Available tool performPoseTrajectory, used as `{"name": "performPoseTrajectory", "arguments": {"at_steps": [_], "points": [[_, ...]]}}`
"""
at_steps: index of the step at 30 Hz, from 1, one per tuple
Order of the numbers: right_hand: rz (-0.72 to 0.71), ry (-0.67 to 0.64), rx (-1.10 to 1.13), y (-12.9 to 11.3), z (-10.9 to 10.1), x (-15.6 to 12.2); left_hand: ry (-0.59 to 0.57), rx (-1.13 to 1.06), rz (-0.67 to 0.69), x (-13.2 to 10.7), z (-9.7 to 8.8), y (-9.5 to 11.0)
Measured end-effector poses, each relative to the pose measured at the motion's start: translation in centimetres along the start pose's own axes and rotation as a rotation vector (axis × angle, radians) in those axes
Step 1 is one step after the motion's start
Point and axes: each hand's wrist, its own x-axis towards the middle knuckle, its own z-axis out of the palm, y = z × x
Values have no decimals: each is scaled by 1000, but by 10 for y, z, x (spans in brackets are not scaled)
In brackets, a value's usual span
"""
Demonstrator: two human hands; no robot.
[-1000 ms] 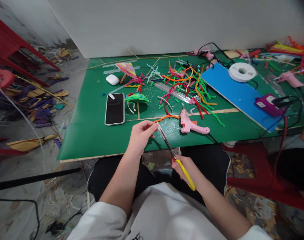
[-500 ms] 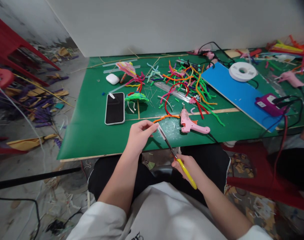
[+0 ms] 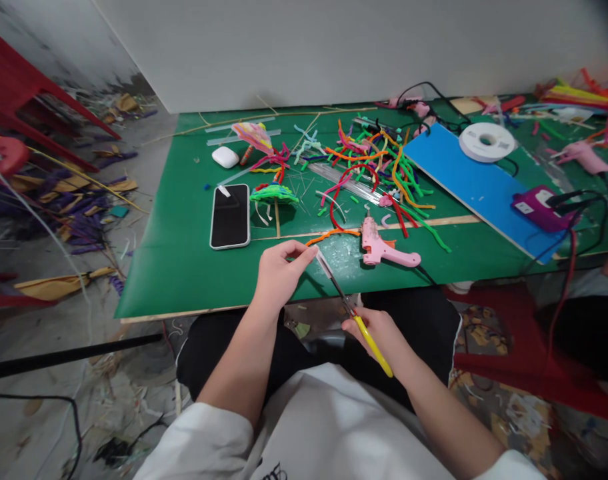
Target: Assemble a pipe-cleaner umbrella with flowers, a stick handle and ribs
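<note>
My right hand [image 3: 379, 333] is closed round the yellow handle of a pair of scissors [image 3: 340, 293], whose metal blades point up and left over the table's front edge. At the blade tips is my left hand [image 3: 281, 270], thumb and fingers pinched together. Whatever is between those fingertips is too small to make out. Just behind them an orange pipe cleaner [image 3: 334, 233] runs right towards a pink glue gun [image 3: 384, 250] lying on the green table [image 3: 184, 280]. I cannot tell if the left fingers touch that pipe cleaner.
Left of centre lie a phone [image 3: 230, 217], a white case [image 3: 225, 157] and two small pipe-cleaner umbrellas, one green [image 3: 274, 193], one pink [image 3: 253, 135]. Behind is a tangle of coloured pipe cleaners [image 3: 364, 150]. A blue board [image 3: 464, 177] carries a white spool [image 3: 487, 142] and a purple power block [image 3: 541, 208].
Almost nothing differs. Both hands and the scissors keep nearly the same place, with only a slight shift of the view.
</note>
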Motion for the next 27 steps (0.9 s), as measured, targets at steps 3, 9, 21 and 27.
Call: {"name": "performPoseTrajectory", "arguments": {"at_steps": [3, 9, 21, 27], "points": [[15, 3, -16, -2, 0, 0, -9, -2, -1, 1, 0, -1], [31, -1, -46, -2, 1, 1, -35, -45, -41, 3, 1, -2], [69, -8, -91, -1, -1, 1, -88, -128, -112, 3, -1, 2], [91, 5, -135, -2, -3, 0, -100, -97, -104, -5, 2, -3]]}}
